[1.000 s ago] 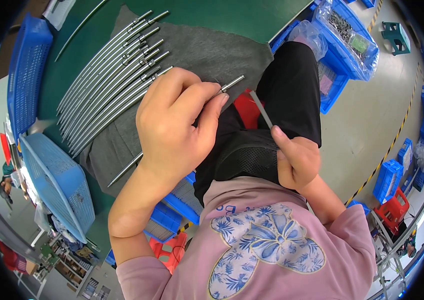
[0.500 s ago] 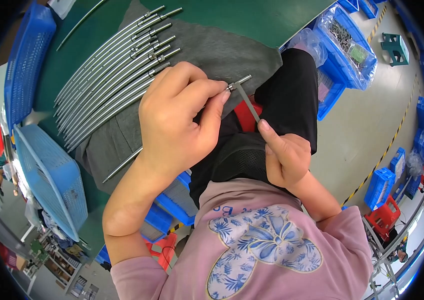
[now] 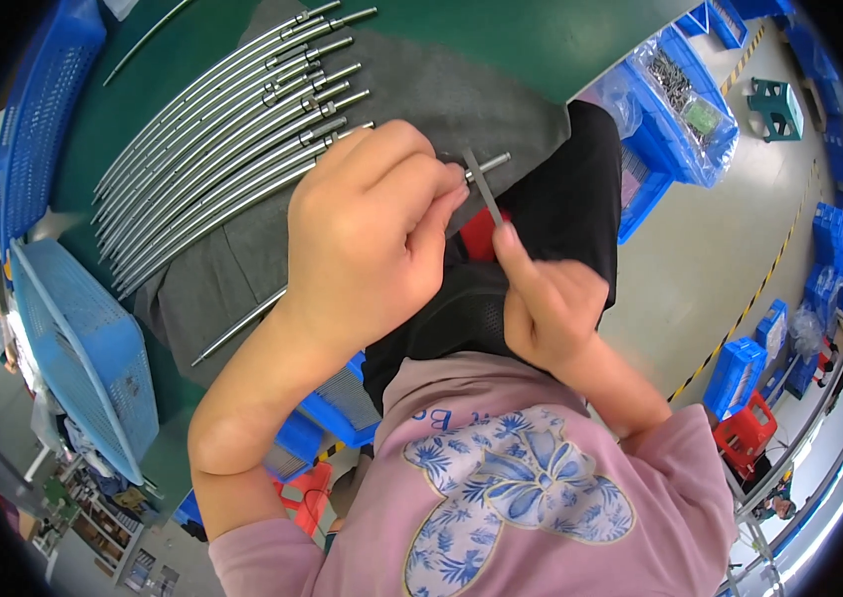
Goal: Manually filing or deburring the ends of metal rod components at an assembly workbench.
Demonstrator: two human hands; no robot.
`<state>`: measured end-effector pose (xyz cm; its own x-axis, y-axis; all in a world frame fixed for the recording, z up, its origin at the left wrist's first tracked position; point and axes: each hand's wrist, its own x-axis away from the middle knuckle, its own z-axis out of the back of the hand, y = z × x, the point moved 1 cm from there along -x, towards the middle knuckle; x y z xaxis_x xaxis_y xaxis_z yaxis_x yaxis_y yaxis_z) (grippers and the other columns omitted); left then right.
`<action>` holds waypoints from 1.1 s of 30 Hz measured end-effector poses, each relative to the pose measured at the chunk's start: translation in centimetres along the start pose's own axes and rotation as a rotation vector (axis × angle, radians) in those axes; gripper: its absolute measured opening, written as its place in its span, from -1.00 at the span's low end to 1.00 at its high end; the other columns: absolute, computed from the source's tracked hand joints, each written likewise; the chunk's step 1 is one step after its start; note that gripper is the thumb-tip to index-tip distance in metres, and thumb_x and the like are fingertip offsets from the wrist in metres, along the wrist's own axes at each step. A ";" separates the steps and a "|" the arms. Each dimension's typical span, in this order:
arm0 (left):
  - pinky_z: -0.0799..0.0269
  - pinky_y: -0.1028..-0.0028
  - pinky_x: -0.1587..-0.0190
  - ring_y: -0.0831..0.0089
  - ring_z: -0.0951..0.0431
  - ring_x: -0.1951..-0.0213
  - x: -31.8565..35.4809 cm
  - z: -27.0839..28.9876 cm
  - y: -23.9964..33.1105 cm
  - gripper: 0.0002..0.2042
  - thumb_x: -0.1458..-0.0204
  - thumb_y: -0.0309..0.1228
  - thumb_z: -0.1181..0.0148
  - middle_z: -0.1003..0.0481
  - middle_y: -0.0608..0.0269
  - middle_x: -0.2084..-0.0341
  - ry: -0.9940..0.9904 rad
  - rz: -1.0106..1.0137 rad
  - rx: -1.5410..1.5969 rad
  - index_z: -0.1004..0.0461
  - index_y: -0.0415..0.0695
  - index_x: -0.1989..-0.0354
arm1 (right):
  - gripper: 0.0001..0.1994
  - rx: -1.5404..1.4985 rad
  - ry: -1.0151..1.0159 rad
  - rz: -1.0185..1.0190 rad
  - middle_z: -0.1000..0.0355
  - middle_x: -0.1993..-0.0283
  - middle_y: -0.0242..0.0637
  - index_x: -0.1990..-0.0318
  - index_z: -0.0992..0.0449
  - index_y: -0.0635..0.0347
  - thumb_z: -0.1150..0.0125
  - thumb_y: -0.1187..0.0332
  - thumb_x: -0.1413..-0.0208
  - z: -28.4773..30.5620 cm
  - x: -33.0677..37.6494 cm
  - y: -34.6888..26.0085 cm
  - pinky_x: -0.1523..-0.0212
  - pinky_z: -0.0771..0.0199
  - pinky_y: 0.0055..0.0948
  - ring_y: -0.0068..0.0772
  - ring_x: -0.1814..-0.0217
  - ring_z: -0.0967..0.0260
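Closed around one curved metal rod (image 3: 242, 323), the left hand (image 3: 367, 234) keeps its grip at frame centre; the rod runs from lower left across the grey cloth (image 3: 421, 90) to its end (image 3: 496, 159) right of the fingers. Right hand (image 3: 551, 303) pinches a thin flat metal tool (image 3: 484, 187), its tip meeting that rod end. More rods (image 3: 222, 129) lie side by side on the green table (image 3: 541, 40), upper left. Blue baskets (image 3: 83, 338) stand at the left.

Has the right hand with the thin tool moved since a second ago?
Yes. The right hand has brought the thin tool up toward the table edge, and its tip now meets the end of the metal rod that the left hand holds.
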<state>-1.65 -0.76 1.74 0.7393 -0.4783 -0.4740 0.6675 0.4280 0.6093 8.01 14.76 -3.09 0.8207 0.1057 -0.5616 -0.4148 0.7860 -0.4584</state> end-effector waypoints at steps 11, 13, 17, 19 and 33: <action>-0.30 0.32 0.48 0.20 -0.38 0.52 -0.5 -0.2 -0.3 -0.85 0.33 -0.64 -0.27 -0.35 0.21 0.58 0.003 0.009 -0.004 -0.42 -0.20 0.57 | -0.41 -0.034 -0.070 -0.015 -0.07 0.76 -0.43 -0.04 -0.54 0.18 -0.14 0.59 0.34 1.2 -1.1 0.5 0.73 -0.13 -0.48 -0.47 0.80 -0.08; -0.30 0.31 0.47 0.19 -0.39 0.51 -0.3 -0.2 -0.1 -0.85 0.33 -0.65 -0.27 -0.35 0.21 0.57 0.008 0.002 -0.009 -0.43 -0.20 0.56 | -0.43 -0.035 -0.008 0.016 -0.07 0.76 -0.43 -0.04 -0.55 0.17 -0.14 0.58 0.30 0.0 -3.6 0.5 0.72 -0.14 -0.48 -0.47 0.78 -0.10; -0.29 0.31 0.47 0.18 -0.38 0.52 -0.1 -0.2 -0.2 -0.85 0.34 -0.65 -0.26 -0.34 0.20 0.58 0.016 0.016 0.008 -0.41 -0.20 0.57 | -0.41 -0.085 0.043 0.009 -0.02 0.77 -0.43 -0.01 -0.56 0.23 -0.12 0.60 0.38 -0.3 -0.9 0.9 0.75 -0.06 -0.48 -0.48 0.81 -0.04; -0.29 0.31 0.47 0.18 -0.38 0.51 -0.3 -0.2 0.0 -0.85 0.34 -0.65 -0.26 -0.34 0.20 0.58 -0.003 0.008 0.002 -0.41 -0.20 0.57 | -0.42 -0.057 0.030 0.024 -0.03 0.78 -0.44 0.02 -0.57 0.26 -0.11 0.62 0.40 0.1 -0.4 0.7 0.76 -0.05 -0.47 -0.48 0.82 -0.03; -0.29 0.30 0.49 0.16 -0.38 0.52 0.0 -0.2 0.0 -0.85 0.32 -0.65 -0.26 -0.34 0.19 0.58 0.027 0.039 0.007 -0.40 -0.21 0.58 | -0.42 -0.024 0.023 0.018 -0.02 0.79 -0.47 0.03 -0.60 0.17 -0.12 0.59 0.41 0.2 -2.7 0.4 0.77 -0.05 -0.48 -0.50 0.82 -0.01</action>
<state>-1.64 -0.58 1.65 0.7669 -0.4404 -0.4668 0.6376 0.4402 0.6322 5.69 14.91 -1.65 0.8039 0.1052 -0.5854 -0.4387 0.7694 -0.4643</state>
